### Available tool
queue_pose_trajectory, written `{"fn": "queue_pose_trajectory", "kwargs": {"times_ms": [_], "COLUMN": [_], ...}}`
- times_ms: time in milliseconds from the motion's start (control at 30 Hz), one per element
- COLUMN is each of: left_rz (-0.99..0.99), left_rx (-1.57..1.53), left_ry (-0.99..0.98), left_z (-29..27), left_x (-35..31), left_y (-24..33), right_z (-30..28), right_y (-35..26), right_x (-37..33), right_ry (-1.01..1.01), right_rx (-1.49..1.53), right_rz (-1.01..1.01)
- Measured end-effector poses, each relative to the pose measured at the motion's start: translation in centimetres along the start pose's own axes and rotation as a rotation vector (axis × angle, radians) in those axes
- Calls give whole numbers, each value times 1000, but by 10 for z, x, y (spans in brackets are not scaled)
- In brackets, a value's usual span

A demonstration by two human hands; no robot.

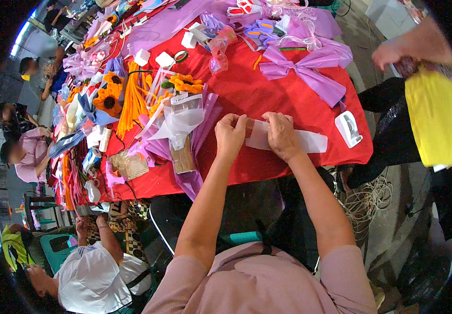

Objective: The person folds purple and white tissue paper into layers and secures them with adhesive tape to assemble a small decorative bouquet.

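A narrow strip of white, partly see-through sheet [312,142] lies across the red cloth near the table's front edge. My left hand [230,137] is closed in a pinch at the strip's left end, where a small clear, brownish edge shows. On the strip's middle, my right hand [284,138] has its thumb and fingers pressed together, gripping it. A white tape dispenser [348,129] stands to the right of the strip. Left of my left hand lies a bouquet wrapping of white mesh and purple sheet [184,123], with an orange sunflower [186,83] at its top.
A purple bow [304,73] lies beyond my hands. Orange stems [131,104], white foam cubes [164,59] and a tape roll [181,56] crowd the left. Coiled cord [367,204] is on the floor. A person with a yellow cloth [438,115] stands right; others sit left.
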State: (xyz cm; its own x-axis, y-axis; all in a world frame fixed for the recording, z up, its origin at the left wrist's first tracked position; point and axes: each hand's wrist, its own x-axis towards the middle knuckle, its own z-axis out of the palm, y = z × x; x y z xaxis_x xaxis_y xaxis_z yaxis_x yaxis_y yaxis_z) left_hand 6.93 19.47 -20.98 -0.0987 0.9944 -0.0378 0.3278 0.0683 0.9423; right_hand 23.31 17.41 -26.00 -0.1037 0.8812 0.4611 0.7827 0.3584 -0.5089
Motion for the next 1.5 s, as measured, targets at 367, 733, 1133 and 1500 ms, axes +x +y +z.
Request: {"fn": "queue_pose_trajectory", "kwargs": {"times_ms": [367,733,1133,1500], "left_rz": [131,-111,-101,-327], "left_rx": [283,243,220,-260], "left_ry": [221,138,124,-17], "left_z": [-17,-31,-37,-40], "left_x": [-16,-78,-75,-51], "left_y": [-26,-14,-19,-45], "right_z": [-5,-9,-2,-1], "right_y": [-17,-22,-21,-35], "right_x": [7,9,14,9], "right_ry": [-94,-171,-141,-104], "right_rx": [-140,-159,-150,-71], "right_rz": [-132,-173,-266,-177]}}
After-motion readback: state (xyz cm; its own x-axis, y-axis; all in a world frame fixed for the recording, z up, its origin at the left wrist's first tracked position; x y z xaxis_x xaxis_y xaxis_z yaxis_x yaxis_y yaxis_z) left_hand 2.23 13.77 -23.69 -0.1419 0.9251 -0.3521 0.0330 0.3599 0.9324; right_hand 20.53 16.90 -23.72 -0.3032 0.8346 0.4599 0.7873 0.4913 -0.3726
